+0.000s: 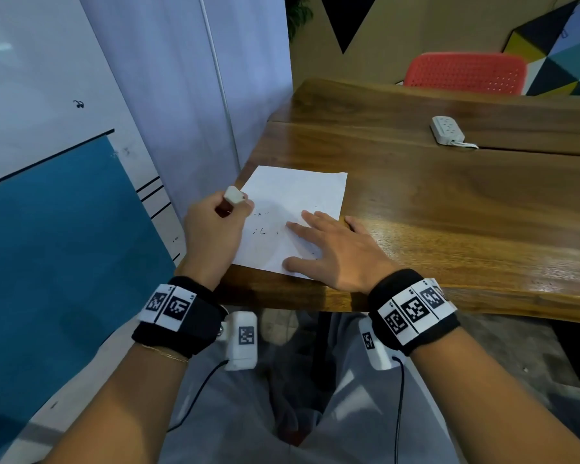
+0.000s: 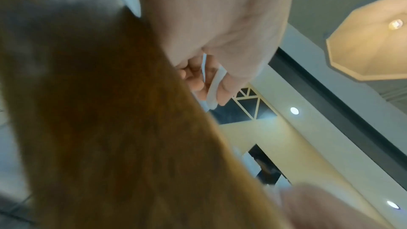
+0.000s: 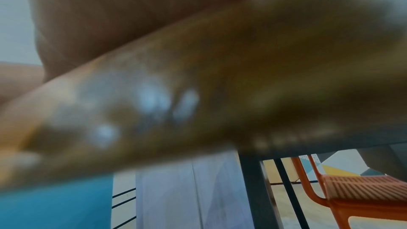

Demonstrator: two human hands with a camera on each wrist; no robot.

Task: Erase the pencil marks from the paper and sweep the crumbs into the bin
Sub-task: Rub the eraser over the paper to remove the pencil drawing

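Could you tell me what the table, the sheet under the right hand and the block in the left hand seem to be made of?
Table: apparently solid wood, glossy varnish; visible grain and reflections. Sheet: thin white matte paper, lying flat. Block: probably a white rubber eraser; rounded, dull corners, gripped by the left hand.

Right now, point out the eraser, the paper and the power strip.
eraser [image 1: 234,194], head view, its white top end.
paper [image 1: 302,189], head view, bare upper area.
power strip [image 1: 447,128], head view, its top face.

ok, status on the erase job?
Left hand grips eraser, off the paper. Right hand flat on paper. Dark specks remain; no bin in view.
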